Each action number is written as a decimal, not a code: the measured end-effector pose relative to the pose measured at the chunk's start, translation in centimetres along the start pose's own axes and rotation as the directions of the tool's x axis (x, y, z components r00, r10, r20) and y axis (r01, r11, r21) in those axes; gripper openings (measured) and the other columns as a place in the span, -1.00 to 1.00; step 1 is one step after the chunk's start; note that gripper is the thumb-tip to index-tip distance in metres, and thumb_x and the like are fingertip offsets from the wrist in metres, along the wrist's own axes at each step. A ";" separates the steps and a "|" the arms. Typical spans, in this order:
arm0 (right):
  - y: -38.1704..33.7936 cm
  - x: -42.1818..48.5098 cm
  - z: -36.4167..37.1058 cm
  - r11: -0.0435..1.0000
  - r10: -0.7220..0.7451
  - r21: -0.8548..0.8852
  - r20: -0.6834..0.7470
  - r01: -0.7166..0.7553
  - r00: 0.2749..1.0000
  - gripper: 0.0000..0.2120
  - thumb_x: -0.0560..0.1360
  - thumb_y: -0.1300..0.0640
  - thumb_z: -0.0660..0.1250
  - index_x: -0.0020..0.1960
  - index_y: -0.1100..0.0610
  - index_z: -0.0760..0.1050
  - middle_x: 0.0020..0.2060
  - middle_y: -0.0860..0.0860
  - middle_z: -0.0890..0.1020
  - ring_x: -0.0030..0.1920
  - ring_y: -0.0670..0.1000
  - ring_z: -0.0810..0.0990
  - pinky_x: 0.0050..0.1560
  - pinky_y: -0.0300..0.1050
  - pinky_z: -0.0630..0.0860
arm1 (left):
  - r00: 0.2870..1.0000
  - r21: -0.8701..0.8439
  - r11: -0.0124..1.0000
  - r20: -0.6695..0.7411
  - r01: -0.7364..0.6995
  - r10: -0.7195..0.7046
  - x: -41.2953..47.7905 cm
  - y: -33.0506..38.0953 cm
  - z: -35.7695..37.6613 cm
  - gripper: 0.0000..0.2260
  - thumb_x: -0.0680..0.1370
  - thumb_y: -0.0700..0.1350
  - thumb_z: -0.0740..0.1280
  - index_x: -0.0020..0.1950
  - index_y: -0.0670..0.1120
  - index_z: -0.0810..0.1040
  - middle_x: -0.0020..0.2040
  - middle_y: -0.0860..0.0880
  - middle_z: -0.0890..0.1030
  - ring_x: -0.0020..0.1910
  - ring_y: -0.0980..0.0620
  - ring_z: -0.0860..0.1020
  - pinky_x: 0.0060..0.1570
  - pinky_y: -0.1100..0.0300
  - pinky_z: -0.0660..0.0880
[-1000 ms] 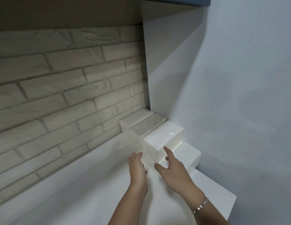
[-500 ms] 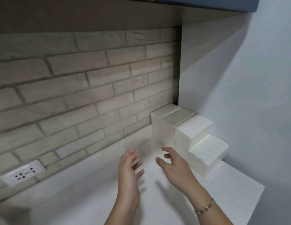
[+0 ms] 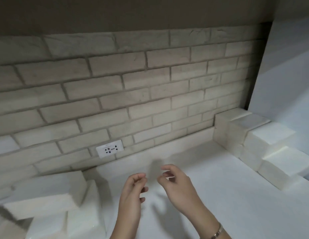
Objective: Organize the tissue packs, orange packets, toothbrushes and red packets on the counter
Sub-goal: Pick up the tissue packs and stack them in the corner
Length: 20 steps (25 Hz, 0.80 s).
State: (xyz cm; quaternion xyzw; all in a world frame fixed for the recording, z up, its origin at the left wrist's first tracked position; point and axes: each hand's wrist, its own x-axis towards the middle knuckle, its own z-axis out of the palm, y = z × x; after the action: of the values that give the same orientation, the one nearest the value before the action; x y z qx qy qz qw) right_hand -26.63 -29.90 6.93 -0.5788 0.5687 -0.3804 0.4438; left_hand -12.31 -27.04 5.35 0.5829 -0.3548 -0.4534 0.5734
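White tissue packs (image 3: 254, 138) stand stacked in steps in the right corner of the white counter (image 3: 210, 187), against the brick wall and side wall. More white tissue packs (image 3: 52, 195) lie piled at the lower left. My left hand (image 3: 133, 192) and my right hand (image 3: 176, 183) hover over the middle of the counter, fingers loosely curled, holding nothing. Both hands are well apart from either stack. No orange packets, red packets or toothbrushes are in view.
A white wall socket (image 3: 109, 150) sits low in the brick backsplash (image 3: 133, 92) behind the counter. A pale side wall (image 3: 288, 75) closes the right end. A bracelet (image 3: 217, 232) is on my right wrist.
My view has swung left, away from the corner stack. Both hands drew back from the stacked tissue packs to the counter's middle, and the left pile came into view.
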 end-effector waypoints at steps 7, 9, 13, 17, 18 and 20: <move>-2.3 -0.7 8.3 0.996 -0.087 -0.011 0.135 0.089 0.987 -0.84 0.55 0.06 0.42 0.10 -0.13 0.58 0.01 -0.10 0.65 0.03 -0.16 0.61 0.08 -0.24 0.51 | 0.993 -0.058 0.997 -0.099 0.052 -0.057 -0.3 -0.9 -10.4 -0.49 0.21 0.20 0.41 0.02 -0.09 0.69 -0.06 -0.07 0.75 -0.16 -0.03 0.66 -0.10 0.03 0.51; -2.8 -0.9 10.4 0.994 -0.104 -0.018 0.188 0.109 0.977 -0.85 0.54 0.07 0.42 0.06 -0.14 0.59 -0.03 -0.10 0.67 -0.02 -0.15 0.62 0.03 -0.25 0.51 | 0.984 -0.083 0.996 -0.171 0.040 -0.054 -0.5 -1.1 -13.3 -0.56 0.27 0.14 0.43 0.01 -0.12 0.68 -0.06 -0.11 0.74 -0.17 -0.04 0.65 -0.11 0.04 0.52; -3.3 -1.5 13.5 0.988 -0.133 -0.046 0.260 0.150 0.956 -0.86 0.53 0.07 0.43 0.04 -0.15 0.59 -0.08 -0.11 0.67 -0.07 -0.16 0.62 -0.03 -0.31 0.49 | 0.953 -0.145 0.989 -0.301 -0.010 -0.034 -0.6 -1.7 -17.3 -0.81 0.51 -0.09 0.43 -0.01 -0.20 0.66 -0.09 -0.18 0.71 -0.15 -0.10 0.64 -0.08 0.05 0.55; -3.4 -2.0 15.7 0.982 -0.131 -0.089 0.332 0.170 0.934 -0.87 0.54 0.02 0.42 0.06 -0.16 0.59 -0.05 -0.12 0.66 -0.04 -0.16 0.61 -0.01 -0.29 0.50 | 0.927 -0.114 0.991 -0.374 -0.065 0.018 -0.4 -2.2 -19.6 -0.90 0.61 -0.26 0.33 0.01 -0.22 0.65 -0.09 -0.20 0.70 -0.13 -0.13 0.64 -0.07 0.04 0.56; -3.3 -2.1 16.0 0.979 -0.131 -0.104 0.348 0.177 0.928 -0.86 0.54 0.01 0.42 0.08 -0.16 0.59 -0.05 -0.13 0.65 -0.04 -0.18 0.60 -0.01 -0.30 0.50 | 0.921 -0.097 0.992 -0.389 -0.075 0.032 -0.4 -2.4 -20.0 -0.88 0.63 -0.28 0.31 0.01 -0.23 0.64 -0.09 -0.21 0.69 -0.13 -0.13 0.64 -0.08 0.05 0.57; -3.2 -2.2 16.6 0.976 -0.123 -0.123 0.369 0.179 0.921 -0.82 0.54 -0.02 0.41 0.13 -0.15 0.59 -0.02 -0.13 0.65 -0.05 -0.18 0.60 -0.03 -0.29 0.51 | 0.905 -0.047 0.994 -0.421 -0.094 0.065 -0.6 -2.7 -20.8 -0.89 0.63 -0.30 0.31 0.01 -0.22 0.64 -0.11 -0.20 0.70 -0.14 -0.12 0.64 -0.11 0.06 0.57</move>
State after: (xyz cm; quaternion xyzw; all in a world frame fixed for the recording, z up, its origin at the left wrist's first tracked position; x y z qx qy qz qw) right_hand -10.01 -26.50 4.86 -0.7133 0.4591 -0.2561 0.4635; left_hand 6.65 -18.98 1.34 0.6323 -0.2317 -0.3054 0.6732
